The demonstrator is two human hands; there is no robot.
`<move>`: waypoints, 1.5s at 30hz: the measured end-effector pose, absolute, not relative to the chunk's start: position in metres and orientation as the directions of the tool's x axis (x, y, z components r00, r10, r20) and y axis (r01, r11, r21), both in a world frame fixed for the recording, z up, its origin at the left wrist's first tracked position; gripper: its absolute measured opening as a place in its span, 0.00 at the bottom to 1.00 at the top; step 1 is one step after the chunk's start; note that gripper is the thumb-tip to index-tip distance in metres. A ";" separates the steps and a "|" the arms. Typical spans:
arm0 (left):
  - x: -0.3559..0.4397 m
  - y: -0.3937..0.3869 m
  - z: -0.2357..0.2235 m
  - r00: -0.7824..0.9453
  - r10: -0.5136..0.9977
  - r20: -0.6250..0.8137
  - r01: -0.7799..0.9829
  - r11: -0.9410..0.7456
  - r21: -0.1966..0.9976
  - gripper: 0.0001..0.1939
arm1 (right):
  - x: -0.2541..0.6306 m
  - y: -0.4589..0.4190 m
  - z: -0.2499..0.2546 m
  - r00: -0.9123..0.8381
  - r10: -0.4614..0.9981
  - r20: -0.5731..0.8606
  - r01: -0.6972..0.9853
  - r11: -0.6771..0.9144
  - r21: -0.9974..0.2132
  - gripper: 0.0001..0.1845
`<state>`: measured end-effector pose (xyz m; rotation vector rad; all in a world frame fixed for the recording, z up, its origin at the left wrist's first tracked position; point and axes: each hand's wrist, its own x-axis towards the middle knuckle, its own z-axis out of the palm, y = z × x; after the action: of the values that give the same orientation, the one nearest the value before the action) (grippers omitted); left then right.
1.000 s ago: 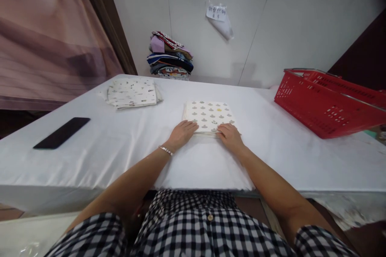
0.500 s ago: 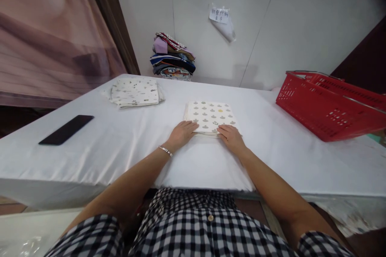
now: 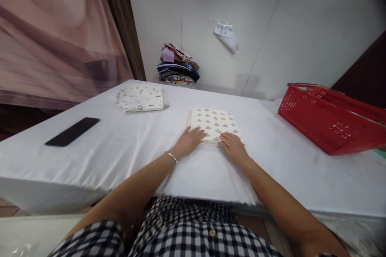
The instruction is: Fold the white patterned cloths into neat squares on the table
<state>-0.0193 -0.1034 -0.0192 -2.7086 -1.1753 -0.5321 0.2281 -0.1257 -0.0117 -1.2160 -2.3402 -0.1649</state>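
A folded white cloth [image 3: 214, 122] with a grey print and one yellow spot lies flat in front of me on the white-covered table. My left hand [image 3: 189, 140], a silver bracelet at its wrist, rests open with fingers flat on the cloth's near left corner. On the near right corner lies my right hand [image 3: 233, 145], its fingers also stretched out over the fabric. Neither hand grips anything. Farther back on the left is another folded printed cloth [image 3: 143, 98], with loose layers showing at its sides.
A black phone-like slab [image 3: 72, 131] lies on the left of the white tablecloth [image 3: 120, 140]. The red plastic basket [image 3: 328, 118] stands at the right. Behind the far edge rises a stack of folded fabrics [image 3: 178, 66], near a wall with a paper note [image 3: 223, 30].
The view has tilted up slightly, so everything sits lower. My left hand's fingers have spread and reach a little farther onto the cloth. My right hand stays at its corner.
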 end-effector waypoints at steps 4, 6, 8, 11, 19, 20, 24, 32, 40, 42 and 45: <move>-0.020 -0.107 -0.016 0.621 0.693 0.365 0.739 -0.673 0.019 0.19 | 0.206 -0.123 -0.002 -0.518 0.752 0.408 0.799 0.596 -0.084 0.23; -0.023 -0.111 -0.014 0.617 0.698 0.364 0.736 -0.675 0.047 0.19 | 0.199 -0.122 -0.008 -0.542 0.766 0.346 0.801 0.596 -0.064 0.25; -0.025 -0.114 -0.012 0.615 0.699 0.366 0.722 -0.686 0.096 0.20 | 0.195 -0.122 -0.017 -0.553 0.771 0.316 0.804 0.593 -0.042 0.26; -0.021 -0.115 -0.005 0.563 0.728 0.392 0.723 -0.663 0.193 0.20 | 0.195 -0.122 -0.026 -0.548 0.768 0.331 0.810 0.586 -0.021 0.27; 0.005 -0.091 0.001 0.386 0.867 0.315 0.848 -0.468 0.249 0.26 | 0.194 -0.127 -0.026 -0.549 0.765 0.336 0.805 0.592 -0.033 0.27; 0.005 -0.089 -0.002 0.362 0.890 0.277 0.863 -0.432 0.262 0.27 | 0.194 -0.127 -0.025 -0.554 0.768 0.321 0.801 0.597 -0.044 0.27; 0.000 -0.088 -0.008 0.351 0.906 0.236 0.866 -0.410 0.286 0.29 | 0.203 -0.117 -0.013 -0.532 0.810 0.249 0.801 0.576 -0.161 0.25; -0.003 -0.089 -0.007 0.356 0.908 0.220 0.850 -0.413 0.327 0.30 | 0.264 -0.080 -0.016 -0.097 0.990 0.106 0.901 0.132 -0.413 0.29; -0.004 -0.088 -0.014 0.322 0.910 0.262 0.832 -0.404 0.380 0.30 | 0.275 -0.074 -0.011 0.087 0.996 0.001 0.677 -0.058 -0.733 0.30; -0.005 -0.088 -0.017 0.293 0.908 0.301 0.809 -0.403 0.428 0.29 | 0.281 -0.066 -0.005 0.222 0.974 -0.043 0.610 -0.174 -0.773 0.30; -0.008 -0.084 -0.021 0.155 0.916 0.369 0.779 -0.343 0.525 0.26 | 0.289 -0.049 0.001 0.334 0.919 -0.211 0.497 -0.362 -0.789 0.35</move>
<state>-0.0084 -0.0843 -0.0213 -2.5382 -1.8992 -1.0947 0.2892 -0.0488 0.0009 -1.9875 -1.2375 0.8847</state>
